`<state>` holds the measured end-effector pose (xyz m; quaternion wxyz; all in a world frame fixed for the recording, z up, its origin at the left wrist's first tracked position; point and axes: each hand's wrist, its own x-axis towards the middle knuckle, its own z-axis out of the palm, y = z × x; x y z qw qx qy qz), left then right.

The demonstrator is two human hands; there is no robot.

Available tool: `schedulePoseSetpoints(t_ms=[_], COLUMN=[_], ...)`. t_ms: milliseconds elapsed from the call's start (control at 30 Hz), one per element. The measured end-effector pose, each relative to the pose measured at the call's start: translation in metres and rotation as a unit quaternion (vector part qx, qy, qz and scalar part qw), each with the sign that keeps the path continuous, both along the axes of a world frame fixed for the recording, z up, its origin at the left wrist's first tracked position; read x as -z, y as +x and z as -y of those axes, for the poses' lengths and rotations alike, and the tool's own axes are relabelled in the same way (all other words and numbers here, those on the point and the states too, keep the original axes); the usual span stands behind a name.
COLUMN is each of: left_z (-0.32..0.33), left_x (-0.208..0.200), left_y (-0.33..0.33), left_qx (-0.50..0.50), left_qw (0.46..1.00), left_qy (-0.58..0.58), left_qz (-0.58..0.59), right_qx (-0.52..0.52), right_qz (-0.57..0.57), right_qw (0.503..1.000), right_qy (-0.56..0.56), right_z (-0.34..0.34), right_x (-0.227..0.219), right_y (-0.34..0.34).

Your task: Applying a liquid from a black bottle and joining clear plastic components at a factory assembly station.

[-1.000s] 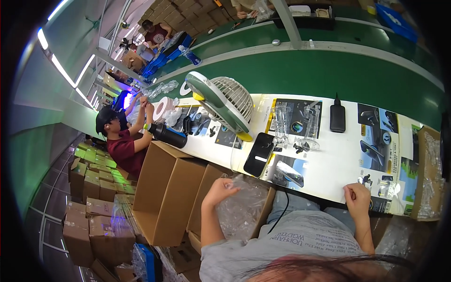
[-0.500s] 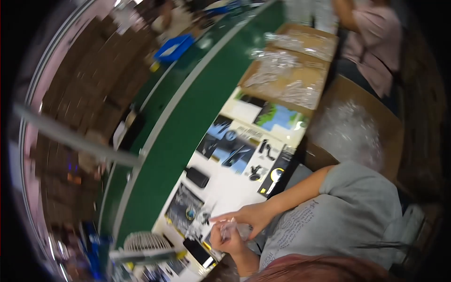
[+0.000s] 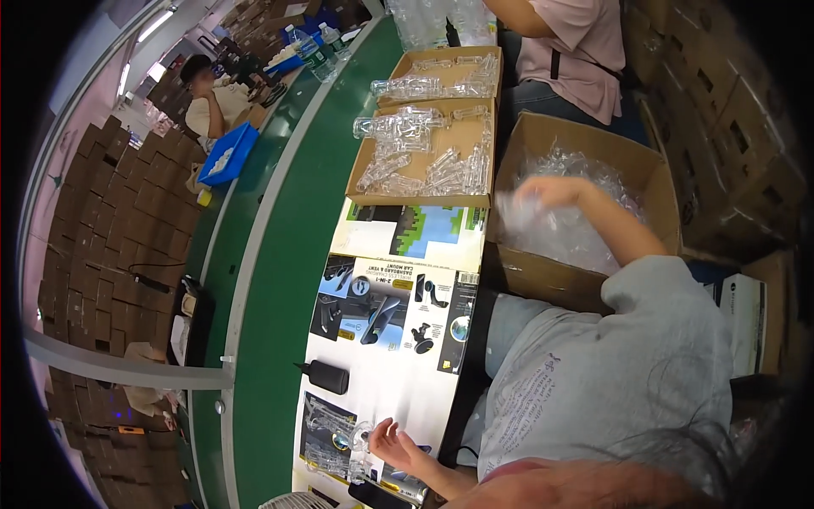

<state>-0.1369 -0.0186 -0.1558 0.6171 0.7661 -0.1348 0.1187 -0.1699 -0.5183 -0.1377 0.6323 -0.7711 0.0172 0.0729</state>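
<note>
My right hand [image 3: 555,193], blurred by motion, is over a large cardboard box [image 3: 678,199]. A crumpled clear plastic bag [image 3: 519,214] hangs from its closed fingers. Inside the box lies a heap of clear plastic [image 3: 564,233]. My left hand [image 3: 398,447] is low over the printed white table cover, with its fingers apart and slightly bent. Its fingertips are beside a clear round-ended plastic piece [image 3: 360,437]; whether they touch it I cannot tell. Several clear plastic tubes [image 3: 326,462] lie together just beyond that hand.
A black box-shaped device [image 3: 326,377] with a short plug rests on the table cover [image 3: 373,399]. Shallow cardboard trays [image 3: 420,202] hold clear tubular pieces. A green conveyor [image 3: 284,280] runs alongside. A fan [image 3: 292,500] stands at the bottom edge. A co-worker in a pink shirt [image 3: 585,51] sits beyond the box.
My hands were together over the table around a clear plastic item. They have parted: the right has swung up to the box with the bag, while the left stays at the table. The view has turned.
</note>
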Motion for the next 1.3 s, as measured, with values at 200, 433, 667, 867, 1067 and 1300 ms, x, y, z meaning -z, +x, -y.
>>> schedulePoseSetpoints(t_ms=[200,433,667,867,1067,1300], left_z=[0.005,0.012,0.008,-0.007,0.003,-0.042], left_x=[0.016,0.015,0.025,0.02,-0.003,-0.056], left_y=[0.002,-0.002,0.008,-0.006,-0.013,-0.001], left_qx=[-0.041,-0.045,-0.033,-0.045,-0.022,-0.179], left_qw=[0.993,0.991,0.985,0.985,0.996,0.933], left_qy=[-0.059,-0.087,-0.138,-0.129,-0.061,0.279], left_qz=[-0.092,-0.088,-0.099,-0.108,-0.063,0.138], right_qx=[0.222,-0.01,-0.092,-0.32,-0.281,-0.31], right_qz=[0.123,-0.204,-0.155,0.024,0.317,0.604], right_qw=[0.892,0.856,0.933,0.944,0.843,0.566], right_qy=[-0.375,-0.476,-0.313,-0.073,-0.331,-0.467], right_z=[0.042,0.014,-0.023,-0.144,-0.264,-0.36], right_x=[0.151,0.177,0.001,-0.097,-0.073,-0.018], right_y=[-0.009,0.005,0.017,0.058,0.155,0.255])
